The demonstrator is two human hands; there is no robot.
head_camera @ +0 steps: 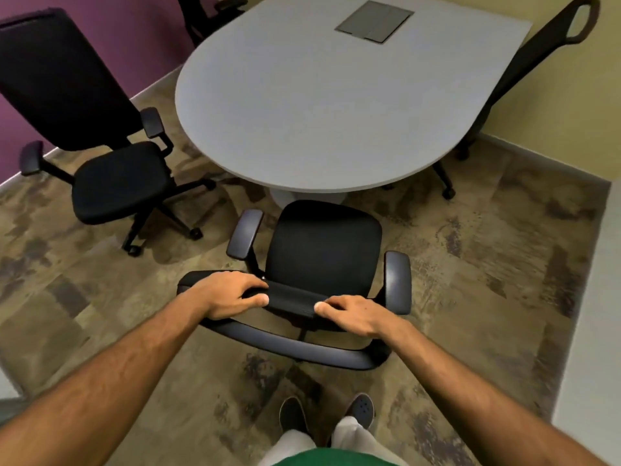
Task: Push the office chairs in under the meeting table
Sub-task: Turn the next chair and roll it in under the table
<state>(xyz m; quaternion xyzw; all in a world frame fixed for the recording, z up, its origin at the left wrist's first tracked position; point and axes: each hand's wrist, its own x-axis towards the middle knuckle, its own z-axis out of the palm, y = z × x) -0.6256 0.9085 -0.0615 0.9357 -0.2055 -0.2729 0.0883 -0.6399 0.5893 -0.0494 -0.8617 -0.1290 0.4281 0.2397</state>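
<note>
A black office chair (324,245) stands right in front of me, its seat facing the grey rounded meeting table (312,102), with the seat's front edge just short of the table's rim. My left hand (232,294) and my right hand (353,312) both grip the top edge of its backrest. A second black chair (117,181) stands pulled out at the left, turned away from the table. A third chair (524,65) is tucked against the table's right side. Part of a fourth chair (215,11) shows behind the table at the top.
A purple wall (127,38) runs along the left and a yellow wall (571,95) along the right. A metal cable hatch (374,21) is set in the table top. The floor is mottled brown carpet (487,264). My feet (326,415) are close behind the chair.
</note>
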